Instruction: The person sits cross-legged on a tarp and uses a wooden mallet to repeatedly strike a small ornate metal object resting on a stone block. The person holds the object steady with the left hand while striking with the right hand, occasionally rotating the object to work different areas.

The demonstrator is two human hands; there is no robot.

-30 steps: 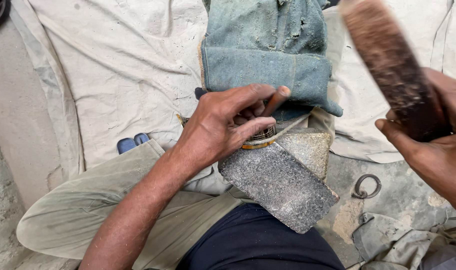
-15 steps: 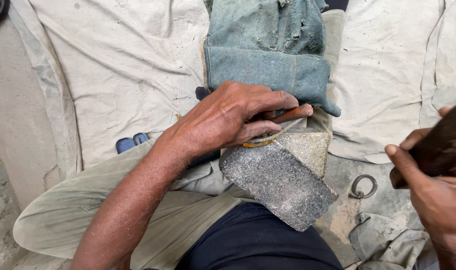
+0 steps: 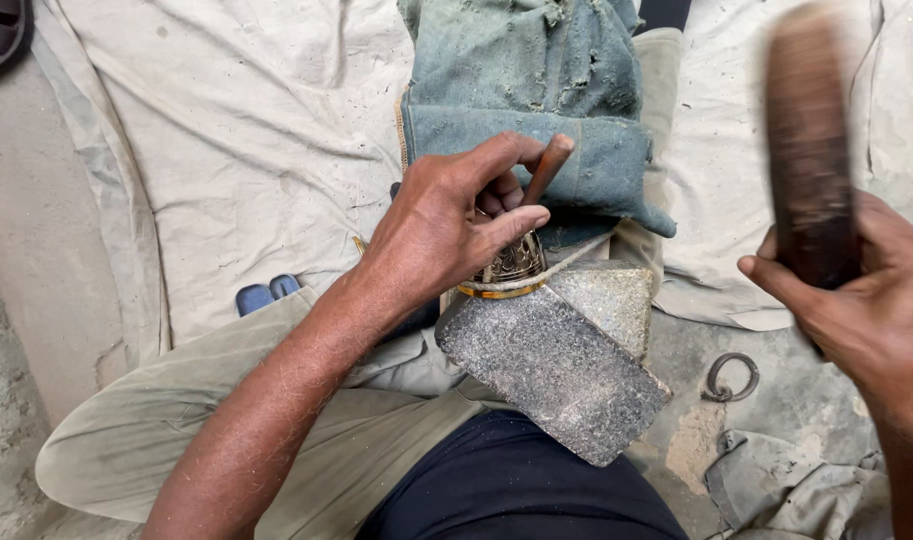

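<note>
My left hand (image 3: 455,222) grips a thin brown rod-like tool (image 3: 547,170), its tip set on a small brass-coloured patterned ring piece (image 3: 513,266). That piece rests at the upper end of a grey stone block (image 3: 557,365) lying tilted in my lap. My right hand (image 3: 867,310), at the right edge, holds a dark wooden mallet-like stick (image 3: 809,150) raised upright and blurred. The two hands are well apart.
A folded blue-green cloth (image 3: 532,100) lies beyond the block. A pale canvas sheet (image 3: 227,140) covers the ground. A metal ring (image 3: 732,377) lies on the grey floor to the right. Crumpled cloth (image 3: 797,495) sits lower right. My trouser leg (image 3: 177,430) crosses the lower left.
My right hand has swung the wooden stick down and back up to a raised position. My left hand shifted its fingers and tilted the thin tool more upright on the brass piece.
</note>
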